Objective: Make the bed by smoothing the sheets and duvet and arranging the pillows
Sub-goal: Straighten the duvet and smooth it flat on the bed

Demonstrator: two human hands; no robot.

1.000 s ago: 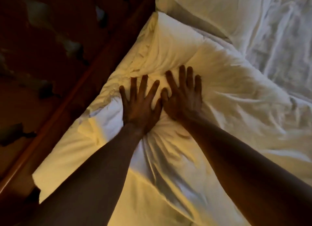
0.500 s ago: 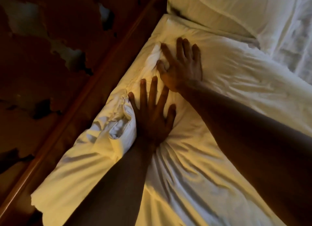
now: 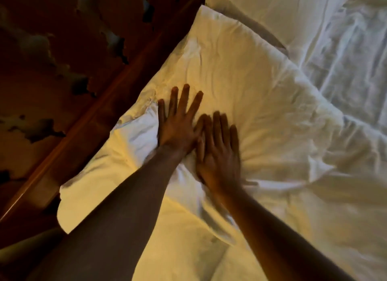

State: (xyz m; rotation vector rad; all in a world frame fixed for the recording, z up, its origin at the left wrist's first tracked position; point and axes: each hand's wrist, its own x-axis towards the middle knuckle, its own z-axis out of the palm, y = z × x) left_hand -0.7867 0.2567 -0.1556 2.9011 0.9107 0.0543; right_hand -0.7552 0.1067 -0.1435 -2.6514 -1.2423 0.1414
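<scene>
Running along the far left, a dark wooden headboard (image 3: 117, 104). Pressing flat on a cream pillow (image 3: 240, 75) just beside it, the left hand (image 3: 178, 125), fingers straight and spread, gripping nothing. Touching it, the right hand (image 3: 219, 153), blurred, fingers straight. Lying upper right, a second pillow (image 3: 282, 10) and rumpled white sheets (image 3: 351, 67).
</scene>
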